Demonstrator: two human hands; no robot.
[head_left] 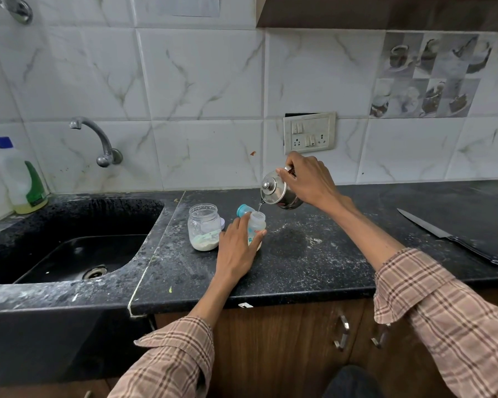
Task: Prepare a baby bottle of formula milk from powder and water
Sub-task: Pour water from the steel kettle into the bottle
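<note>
**Figure: Filling the bottle — handling properties and grip points**

We see the baby bottle standing uncapped on the dark countertop, just right of the powder jar. The left hand wraps its fingers and thumb round the bottle's lower body, leaving the mouth free. The right hand grips the handle of a small steel kettle, tipped towards the left so that a thin stream of water falls from its spout into the bottle's neck. A teal cap lies just behind the bottle.

We judge the bottle to be light, thin-walled plastic: stiff enough to stand, yet easily tipped while nearly empty, and slippery if wetted. The low, encircling hold suits it, since it steadies the base and keeps the fingers clear of the stream. The kettle we take to be rigid, heavier when full, and possibly hot; its handle is the only sensible place to hold it. The jar, open with a scoop resting on the powder inside, looks like clear plastic or glass; we cannot tell which.

A knife lies well apart on the right.
</note>
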